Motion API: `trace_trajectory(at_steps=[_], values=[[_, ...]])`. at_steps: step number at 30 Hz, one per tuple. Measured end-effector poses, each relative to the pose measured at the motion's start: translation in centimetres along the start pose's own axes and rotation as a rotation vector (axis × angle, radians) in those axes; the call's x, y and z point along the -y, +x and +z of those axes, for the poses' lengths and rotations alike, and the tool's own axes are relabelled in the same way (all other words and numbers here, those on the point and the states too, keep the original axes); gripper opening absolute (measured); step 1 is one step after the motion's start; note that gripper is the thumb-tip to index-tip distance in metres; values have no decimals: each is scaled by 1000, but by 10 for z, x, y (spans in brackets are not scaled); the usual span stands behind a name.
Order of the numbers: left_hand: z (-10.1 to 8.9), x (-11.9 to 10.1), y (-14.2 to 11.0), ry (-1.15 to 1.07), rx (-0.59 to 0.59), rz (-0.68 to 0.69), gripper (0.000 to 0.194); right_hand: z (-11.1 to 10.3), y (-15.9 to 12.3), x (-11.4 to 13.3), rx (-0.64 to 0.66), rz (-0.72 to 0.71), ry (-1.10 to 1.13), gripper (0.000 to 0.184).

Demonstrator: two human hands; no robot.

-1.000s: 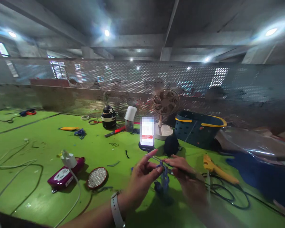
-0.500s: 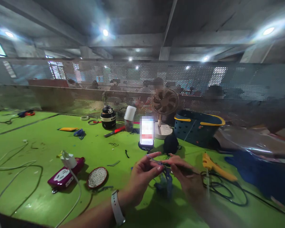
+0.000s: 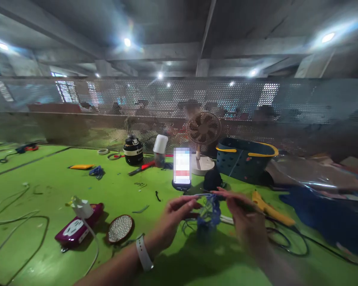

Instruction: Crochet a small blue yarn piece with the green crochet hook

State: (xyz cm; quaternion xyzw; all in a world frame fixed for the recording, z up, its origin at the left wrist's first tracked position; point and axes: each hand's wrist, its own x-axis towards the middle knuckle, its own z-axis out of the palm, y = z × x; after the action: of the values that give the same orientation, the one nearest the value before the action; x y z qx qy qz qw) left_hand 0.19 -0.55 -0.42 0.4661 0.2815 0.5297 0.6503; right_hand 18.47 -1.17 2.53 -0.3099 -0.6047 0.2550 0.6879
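Note:
My left hand (image 3: 174,220), with a white watch on the wrist, pinches a small blue crocheted piece of yarn (image 3: 210,212) held above the green table (image 3: 47,190). My right hand (image 3: 246,222) is closed on a thin hook whose tip meets the yarn piece. Both hands are blurred by motion. A phone (image 3: 181,167) stands lit just behind them, with a dark ball of yarn (image 3: 212,179) beside it.
A yellow glue gun (image 3: 268,208) with a black cable lies right of my hands. A purple power strip (image 3: 76,227) with a white plug and a round mirror (image 3: 118,228) lie left. A small fan (image 3: 203,135), blue basket (image 3: 244,159), black jar (image 3: 133,150) and perforated screen stand behind.
Both hands have dropped slightly and drawn the blue yarn piece wider between them; my left index finger, stretched out before, has curled in. The view shifted a little right.

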Motion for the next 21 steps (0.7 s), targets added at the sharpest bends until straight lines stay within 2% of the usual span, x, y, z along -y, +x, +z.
trace_trajectory(at_steps=[2,4,7,9,12,15,18,20,21], values=[[-17,-6,2,3,-39,-17,28,-4,9,8,-154,183,131,18],[-34,-15,3,38,-86,-39,28,-12,19,14,-262,292,229,25],[-48,-27,5,201,-111,-117,37,-24,30,19,-303,391,336,34],[-46,-33,6,300,-133,-136,36,-29,32,18,-278,430,372,34],[-26,-41,6,347,-145,-64,30,-30,29,14,-202,435,387,29],[7,-46,6,277,-101,32,28,-26,23,10,-138,445,395,24],[36,-37,7,103,-1,96,41,-22,21,11,-112,473,408,21],[45,-25,7,-7,83,83,50,-22,24,11,-132,474,426,23],[46,-20,5,-46,84,73,54,-23,26,11,-147,470,437,24]])
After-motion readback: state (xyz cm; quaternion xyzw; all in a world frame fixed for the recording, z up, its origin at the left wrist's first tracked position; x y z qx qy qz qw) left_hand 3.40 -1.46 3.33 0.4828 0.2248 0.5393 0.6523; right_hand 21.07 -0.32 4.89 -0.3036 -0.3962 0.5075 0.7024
